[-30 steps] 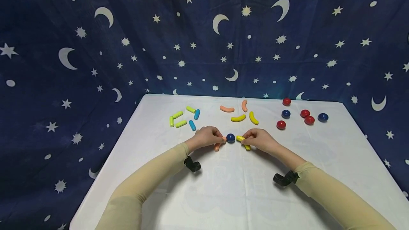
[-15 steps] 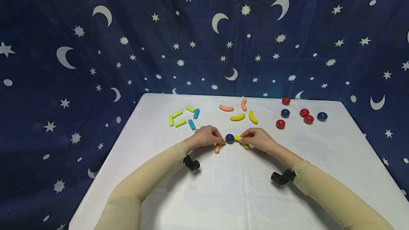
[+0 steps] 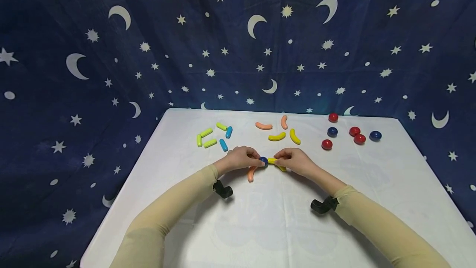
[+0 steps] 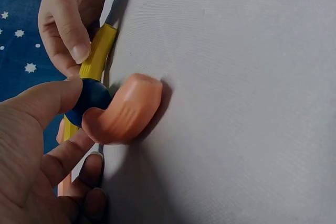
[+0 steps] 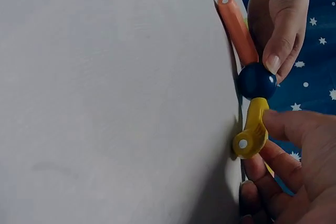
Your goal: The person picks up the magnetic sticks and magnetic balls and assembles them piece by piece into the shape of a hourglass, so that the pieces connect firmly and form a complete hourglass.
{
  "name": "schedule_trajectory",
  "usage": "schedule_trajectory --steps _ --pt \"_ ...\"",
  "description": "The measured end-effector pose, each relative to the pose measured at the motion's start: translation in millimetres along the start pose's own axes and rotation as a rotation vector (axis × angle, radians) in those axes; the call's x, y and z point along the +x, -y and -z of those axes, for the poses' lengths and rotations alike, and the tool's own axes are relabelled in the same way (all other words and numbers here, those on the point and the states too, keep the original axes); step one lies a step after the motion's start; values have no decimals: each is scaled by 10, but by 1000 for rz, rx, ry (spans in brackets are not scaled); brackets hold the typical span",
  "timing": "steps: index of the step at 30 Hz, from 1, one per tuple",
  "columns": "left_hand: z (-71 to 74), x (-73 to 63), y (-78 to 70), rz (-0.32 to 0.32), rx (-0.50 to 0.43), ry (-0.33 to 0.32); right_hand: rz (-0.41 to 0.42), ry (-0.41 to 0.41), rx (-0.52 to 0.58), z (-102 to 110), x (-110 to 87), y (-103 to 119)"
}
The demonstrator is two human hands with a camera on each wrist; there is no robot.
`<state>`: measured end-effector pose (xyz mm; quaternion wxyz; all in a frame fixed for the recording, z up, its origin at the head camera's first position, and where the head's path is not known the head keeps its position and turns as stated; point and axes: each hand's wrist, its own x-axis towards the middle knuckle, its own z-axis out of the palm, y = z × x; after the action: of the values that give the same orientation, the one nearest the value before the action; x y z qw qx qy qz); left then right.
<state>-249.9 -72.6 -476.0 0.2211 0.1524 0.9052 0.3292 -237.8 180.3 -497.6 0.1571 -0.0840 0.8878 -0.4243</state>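
My left hand point(image 3: 242, 158) pinches a dark blue ball point(image 5: 256, 81) between thumb and fingers. A curved orange stick point(image 4: 131, 108) extends from the ball and angles toward the near side of the table. On the ball's other side, the thumb and fingers of my right hand point(image 3: 297, 161) pinch a curved yellow stick point(image 5: 254, 124), its tip right against the ball. White dots show on the free ends of both sticks in the right wrist view. The three pieces form a chain close over the white tabletop, partly covered by my fingers in the head view.
Behind my left hand lie several lime green point(image 3: 210, 144) and two blue short rods point(image 3: 223, 145). Two orange point(image 3: 264, 126) and two yellow curved sticks point(image 3: 277, 137) lie at the back middle. Red point(image 3: 327, 144) and dark blue balls point(image 3: 375, 136) sit at the back right.
My right hand has moved left, bringing the yellow stick up against the blue ball. My left fingers have shifted from the orange stick onto the ball, and the orange stick has swung slightly toward the near side.
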Motion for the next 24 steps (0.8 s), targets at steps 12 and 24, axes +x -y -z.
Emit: schedule_trajectory --steps 12,24 --pt "24 -7 -11 -19 48 24 98 -27 -135 14 -21 -41" --pt "28 40 -93 41 51 3 184 -1 -1 -84 138 -11"
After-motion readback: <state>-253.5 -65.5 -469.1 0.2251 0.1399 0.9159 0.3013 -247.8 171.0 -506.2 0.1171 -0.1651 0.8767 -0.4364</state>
